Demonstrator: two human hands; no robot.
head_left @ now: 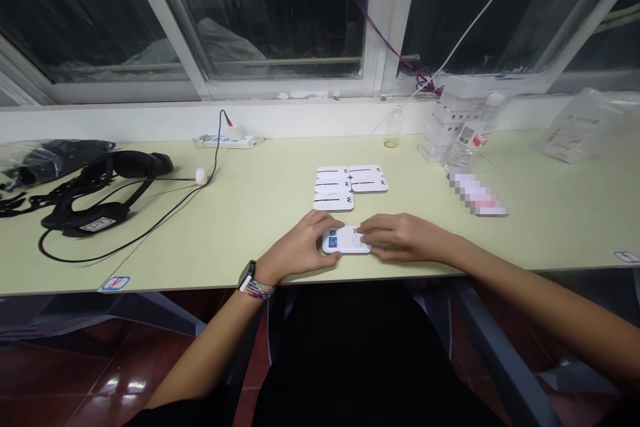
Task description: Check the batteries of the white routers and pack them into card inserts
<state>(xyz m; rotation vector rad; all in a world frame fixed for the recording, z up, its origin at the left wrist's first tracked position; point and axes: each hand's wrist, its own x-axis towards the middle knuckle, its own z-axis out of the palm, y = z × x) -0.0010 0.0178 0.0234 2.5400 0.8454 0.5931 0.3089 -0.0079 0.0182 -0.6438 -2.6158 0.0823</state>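
A flat white rounded box [349,232] lies near the table's front edge, with a blue sticker and small printed marks on its upper face. My left hand [303,245] grips its left end, thumb at the near side and fingers at the far side. On the right end, the fingers of my right hand [395,237] are closed over the box and hide part of it. Just beyond my hands, several similar white boxes [334,201] lie close together in two columns, each with a black line and a "W" on top.
A black headset [95,217] and its cable are at left. A power strip [227,141] stands along the wall. Stacked white boxes [434,133], a plastic bottle [467,143], a blurred-out flat object [477,195] and a clear bag [583,123] occupy the right side.
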